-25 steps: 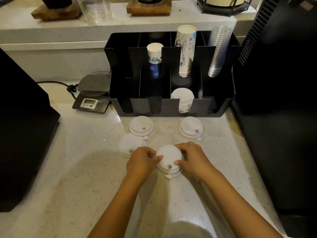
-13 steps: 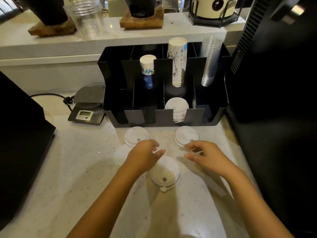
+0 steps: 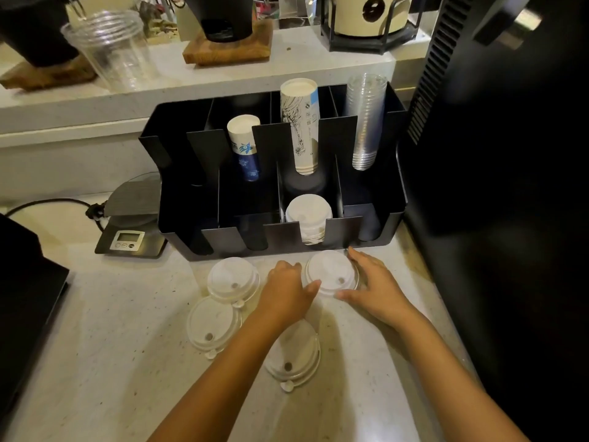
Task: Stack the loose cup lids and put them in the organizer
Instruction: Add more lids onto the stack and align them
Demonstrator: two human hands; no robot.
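Observation:
Several white cup lids lie on the speckled counter in front of the black organizer [image 3: 373, 223]. Both hands sit around the far right lid [image 3: 331, 272], which rests on the counter just before the organizer. My left hand [image 3: 287, 290] touches its left edge and my right hand [image 3: 371, 282] cups its right edge, fingers spread. A second lid [image 3: 232, 277] lies to the left, a third [image 3: 212, 323] below it. A near lid stack [image 3: 294, 355] is partly hidden under my left forearm. A stack of lids [image 3: 307, 215] stands in the organizer's front slot.
The organizer also holds paper cup stacks [image 3: 299, 129] and clear plastic cups [image 3: 366, 122]. A digital scale [image 3: 130, 231] with a cable sits left of it. Dark machines flank the counter: one at the right [image 3: 510, 186], one at the left [image 3: 19, 282]. A raised shelf runs behind.
Both hands left the near lid stack and moved forward to the far right lid, closing in on its edges. The camera view tilted up and nearer the organizer.

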